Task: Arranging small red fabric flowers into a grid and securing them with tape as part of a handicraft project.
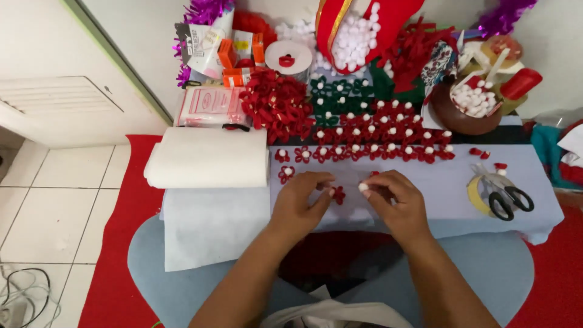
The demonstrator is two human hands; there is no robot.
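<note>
Two hands are working over the pale cloth (425, 182) — left hand (297, 203) pinching a red flower (338, 194), right hand (395, 200) pinching a white ball (363, 187) just beside it; scissors (509, 199) lying well right.

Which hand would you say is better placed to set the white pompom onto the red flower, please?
Probably the right hand: its fingers pinch the pompom just beside the flower, which the left hand holds over the cloth.

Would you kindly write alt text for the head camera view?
A left hand pinches a small red felt flower while the right hand holds a white pompom beside it, above rows of finished flowers; scissors lie to the right.
</note>
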